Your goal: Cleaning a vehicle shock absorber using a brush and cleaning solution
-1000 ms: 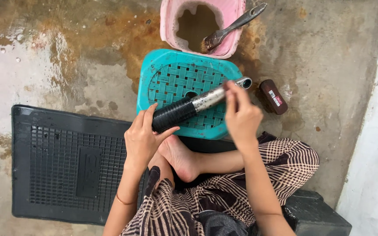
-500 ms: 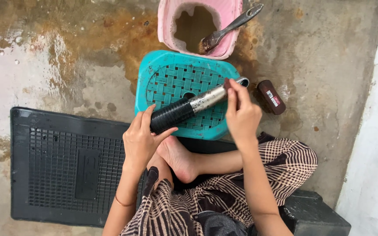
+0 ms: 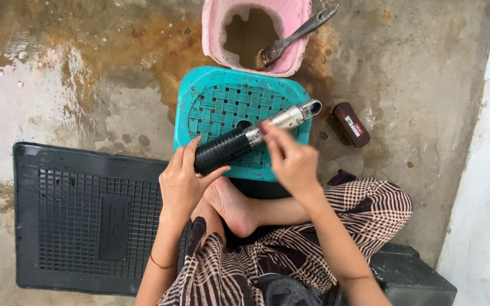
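The left hand (image 3: 184, 182) curls around the ribbed black rubber end of a long cylindrical part with a silver metal tube (image 3: 254, 136), fingers on top and thumb beneath, gripping it. The right hand (image 3: 291, 160) is bunched, its fingertips (image 3: 265, 128) pressed on the silver section near the middle – whether they pinch anything small there cannot be told. The part lies slanted across the top of one turquoise plastic stool with a woven lattice seat (image 3: 222, 105), its open metal mouth reaching past the stool's far right corner. Beneath the hands, a bare foot (image 3: 231, 207) rests against the stool's near edge, framed by a brown checked garment (image 3: 290, 255). Beyond the stool stands one pink plastic tub with a ragged rim (image 3: 214, 34) holding murky brown liquid, and one metal-handled brush (image 3: 296, 35) leans in it, handle over the rim. Right of the stool – apart from it – lies one small dark brown oblong block (image 3: 351, 124) on the stained wet concrete floor (image 3: 58, 96). One black ribbed rubber car mat (image 3: 80, 221) lies flat to the left, and a black boxy thing (image 3: 409, 277) sits at the person's right.
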